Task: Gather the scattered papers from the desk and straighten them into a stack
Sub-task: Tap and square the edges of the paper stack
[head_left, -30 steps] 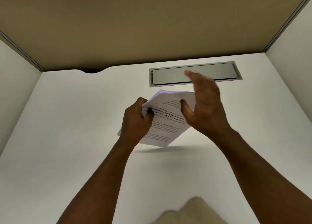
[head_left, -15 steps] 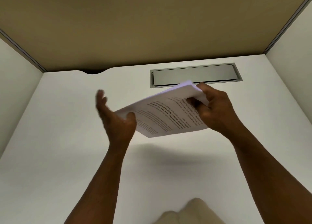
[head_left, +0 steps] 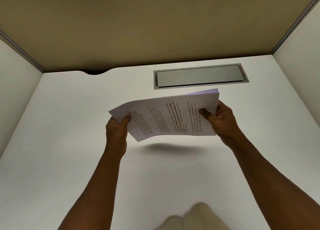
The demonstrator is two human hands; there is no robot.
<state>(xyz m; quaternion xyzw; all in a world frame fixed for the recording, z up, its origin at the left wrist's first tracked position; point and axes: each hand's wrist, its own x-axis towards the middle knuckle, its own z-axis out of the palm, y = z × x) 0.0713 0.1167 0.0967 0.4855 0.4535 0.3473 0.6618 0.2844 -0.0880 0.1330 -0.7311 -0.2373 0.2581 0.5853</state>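
Papers (head_left: 166, 115), a printed sheaf, hang above the white counter (head_left: 60, 143), held at both ends. The left hand (head_left: 116, 131) pinches the left corner, its thumb on top and its fingers hidden beneath. The right hand (head_left: 219, 120) grips the right edge the same way, thumb pressed onto the text. The sheaf sags slightly in the middle and throws a shadow (head_left: 166, 147) onto the counter below. Beyond it, at the far side, a grey metal hatch (head_left: 200, 76) lies set flush in the counter.
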